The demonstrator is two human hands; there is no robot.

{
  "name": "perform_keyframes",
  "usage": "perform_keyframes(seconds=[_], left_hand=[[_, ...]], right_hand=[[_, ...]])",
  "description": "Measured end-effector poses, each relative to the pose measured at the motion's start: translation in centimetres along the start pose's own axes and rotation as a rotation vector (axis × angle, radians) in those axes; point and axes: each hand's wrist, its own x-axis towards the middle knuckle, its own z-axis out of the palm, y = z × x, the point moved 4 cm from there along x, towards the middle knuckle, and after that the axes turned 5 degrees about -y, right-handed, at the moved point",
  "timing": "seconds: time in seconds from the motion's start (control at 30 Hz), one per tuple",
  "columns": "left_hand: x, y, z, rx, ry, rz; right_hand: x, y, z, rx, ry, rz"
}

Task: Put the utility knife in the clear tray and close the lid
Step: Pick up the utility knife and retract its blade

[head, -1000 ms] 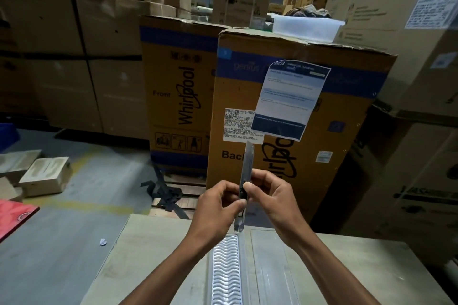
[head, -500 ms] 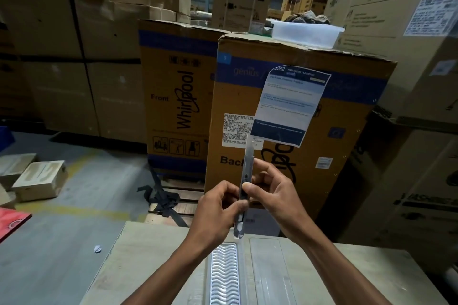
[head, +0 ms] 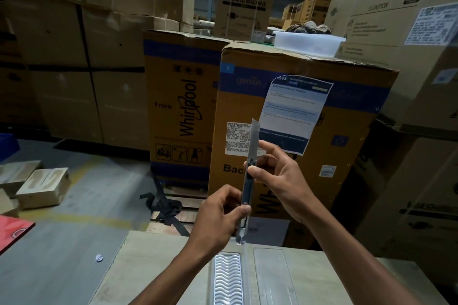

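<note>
I hold a slim grey utility knife (head: 250, 173) upright in front of me, its blade tip pointing up. My left hand (head: 218, 215) pinches the lower part of the handle. My right hand (head: 280, 178) grips the handle higher up, thumb on the slider. Below the knife, on the table, lies the long clear tray (head: 226, 277) with a wavy ribbed insert, open. Its clear lid (head: 270, 277) lies flat beside it on the right.
The tray rests on a pale table (head: 153, 270). Large Whirlpool cartons (head: 297, 106) on pallets stand close behind it, one with a paper sheet (head: 295, 111) taped on. A white bin (head: 307, 42) sits on top. Small boxes (head: 42, 186) lie on the floor at left.
The knife has risen a little. My right hand has slid higher up the handle and apart from my left hand. The view has tilted slightly upward.
</note>
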Motion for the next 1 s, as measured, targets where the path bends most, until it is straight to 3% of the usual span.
perform_keyframes(seconds=[1.0], left_hand=[[-1.0,3.2,-2.0,-0.071,0.007,0.111]], right_hand=[[-1.0,-4.2,0.2,-0.059,-0.011,-0.068]])
